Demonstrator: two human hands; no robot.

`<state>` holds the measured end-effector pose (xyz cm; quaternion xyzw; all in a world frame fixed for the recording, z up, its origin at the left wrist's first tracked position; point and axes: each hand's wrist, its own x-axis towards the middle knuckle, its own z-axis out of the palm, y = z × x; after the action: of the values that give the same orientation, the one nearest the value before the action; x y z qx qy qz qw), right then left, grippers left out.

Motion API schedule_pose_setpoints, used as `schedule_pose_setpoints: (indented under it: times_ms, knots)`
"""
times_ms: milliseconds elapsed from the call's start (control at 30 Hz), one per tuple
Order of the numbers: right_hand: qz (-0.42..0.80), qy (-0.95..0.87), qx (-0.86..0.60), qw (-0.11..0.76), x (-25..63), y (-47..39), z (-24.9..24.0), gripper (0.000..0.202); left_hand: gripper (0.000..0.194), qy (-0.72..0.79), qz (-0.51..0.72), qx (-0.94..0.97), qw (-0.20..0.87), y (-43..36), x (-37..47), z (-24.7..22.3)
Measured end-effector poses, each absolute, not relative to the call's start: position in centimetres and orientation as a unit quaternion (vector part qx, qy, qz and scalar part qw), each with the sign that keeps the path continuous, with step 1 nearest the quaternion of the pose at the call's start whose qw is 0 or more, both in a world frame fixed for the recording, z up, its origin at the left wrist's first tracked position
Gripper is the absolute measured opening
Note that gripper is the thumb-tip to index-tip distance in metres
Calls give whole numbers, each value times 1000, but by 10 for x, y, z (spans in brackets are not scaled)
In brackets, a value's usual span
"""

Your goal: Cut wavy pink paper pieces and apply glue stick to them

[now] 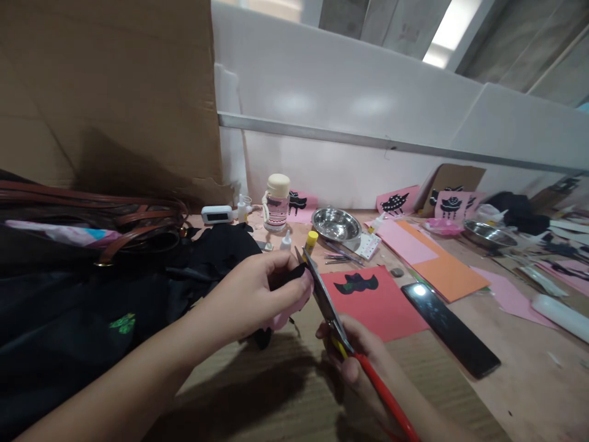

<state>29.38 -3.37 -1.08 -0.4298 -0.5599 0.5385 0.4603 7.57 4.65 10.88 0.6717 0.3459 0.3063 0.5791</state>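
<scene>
Nearest me, a bare left forearm (119,380) angles over the table (524,393). The left hand (276,285) pinches a small black piece (297,272), seemingly to steady it at the blades; the right hand (361,350) grips the scissors (327,304), tips angled up. Red paper (396,310) bearing a black cutout (356,283) lies beside them, probably kept within reach.

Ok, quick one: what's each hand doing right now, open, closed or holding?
Left hand: closed, fingers pinching a black piece.
Right hand: closed around the scissors.
</scene>
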Motion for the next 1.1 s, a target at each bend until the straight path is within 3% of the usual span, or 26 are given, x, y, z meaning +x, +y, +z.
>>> schedule_pose_setpoints:
  times_ms: [833, 1100]
  knots:
    - [516, -562, -465, 449, 294, -33, -10, 67, 27, 355, 299, 669, 581, 50, 67, 111]
    - [536, -557, -450, 447, 289, -37, 8, 77, 26, 356, 304, 665, 582, 48, 68, 113]
